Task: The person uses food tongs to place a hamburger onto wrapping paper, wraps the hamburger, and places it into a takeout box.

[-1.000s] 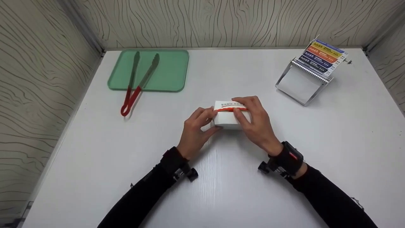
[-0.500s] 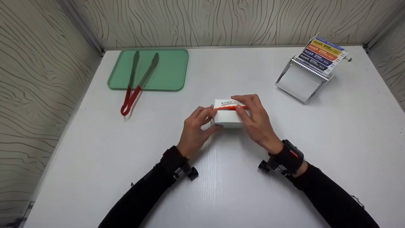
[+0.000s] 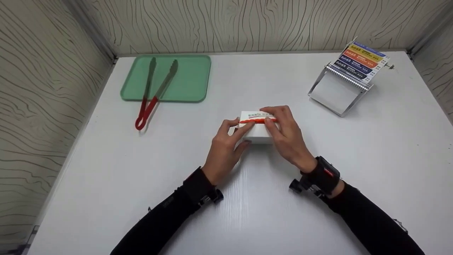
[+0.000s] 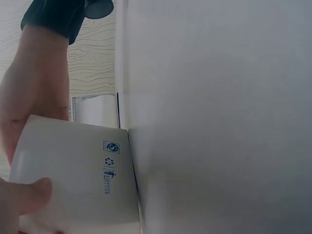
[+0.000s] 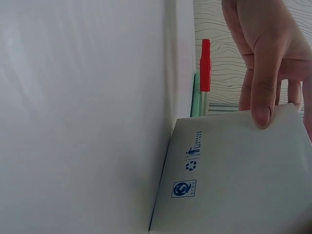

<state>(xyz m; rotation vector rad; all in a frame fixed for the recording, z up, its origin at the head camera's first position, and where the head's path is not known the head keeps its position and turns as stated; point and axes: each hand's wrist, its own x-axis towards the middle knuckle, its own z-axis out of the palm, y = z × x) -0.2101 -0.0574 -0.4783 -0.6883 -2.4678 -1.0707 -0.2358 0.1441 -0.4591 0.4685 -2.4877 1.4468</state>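
Both hands are on a small white paper box (image 3: pixel 260 131), which stands on the table with an orange-red band and print across its top. My left hand (image 3: pixel 223 147) grips its left end, the thumb low on the near side and the index fingertip against the band. My right hand (image 3: pixel 288 136) holds the right end, thumb on top beside the band and fingers over the far part. In the left wrist view, the left thumb (image 4: pixel 36 195) presses the box's plain side, which bears small blue marks. The right wrist view shows the left thumb (image 5: pixel 263 107) on that side.
A green tray (image 3: pixel 193 81) lies at the back left, with red-handled tongs (image 3: pixel 150 104) resting partly across it. At the back right stands a metal frame (image 3: pixel 338 94) with a ridged bar and a colour-banded card (image 3: pixel 362 63). Patterned walls rise behind the white table (image 3: pixel 116 177).
My left hand has shifted slightly right and nearer, and its index finger has come onto the box's top at the band. My right hand has barely moved, its thumb sliding slightly right along the top.
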